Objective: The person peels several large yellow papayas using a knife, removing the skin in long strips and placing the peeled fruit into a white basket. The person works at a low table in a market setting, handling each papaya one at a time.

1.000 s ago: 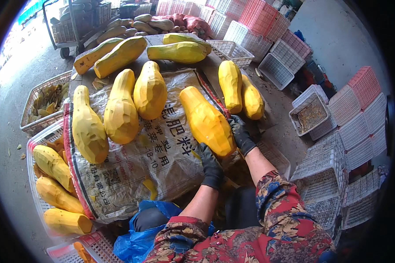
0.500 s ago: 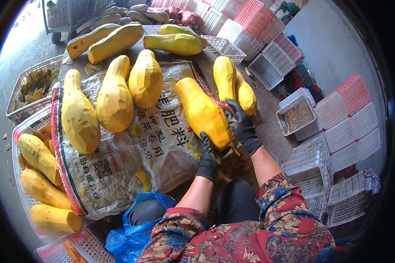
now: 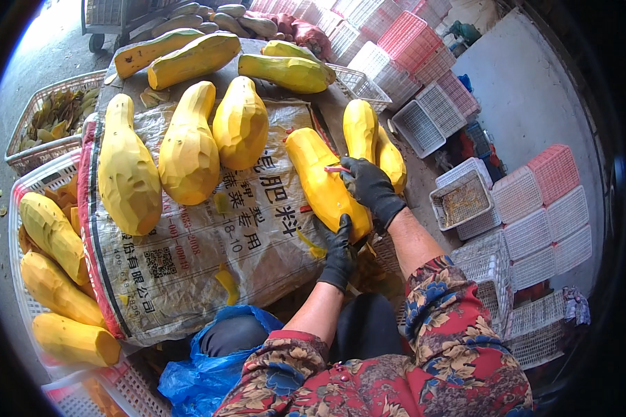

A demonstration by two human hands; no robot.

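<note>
A peeled yellow squash [image 3: 314, 179] lies slanted on the printed sack [image 3: 247, 240], its thick end towards me. My left hand [image 3: 339, 258], in a black glove, is closed round that near end at its lower left side. Over the squash's right side is my right hand [image 3: 373, 191], also gloved in black. Its fingers are wrapped round a red peeler [image 3: 336, 169], whose red part lies across the squash's upper surface. The peeler's blade is too small to make out. Just beyond my right hand rest two more peeled squashes [image 3: 360, 132].
Several peeled squashes [image 3: 127, 174] lie at the sack's left; unpeeled ones [image 3: 195, 61] lie along its far edge. More fill a white crate [image 3: 24, 278] at left. A crate of peelings [image 3: 31, 149] stands beyond. Stacked crates [image 3: 535, 208] stand at right. A blue bag [image 3: 209, 361] covers my left knee.
My right hand has moved up and left over the squash, bringing the red peeler into plainer sight. My left hand stays at the near end. The whole view has shifted slightly.
</note>
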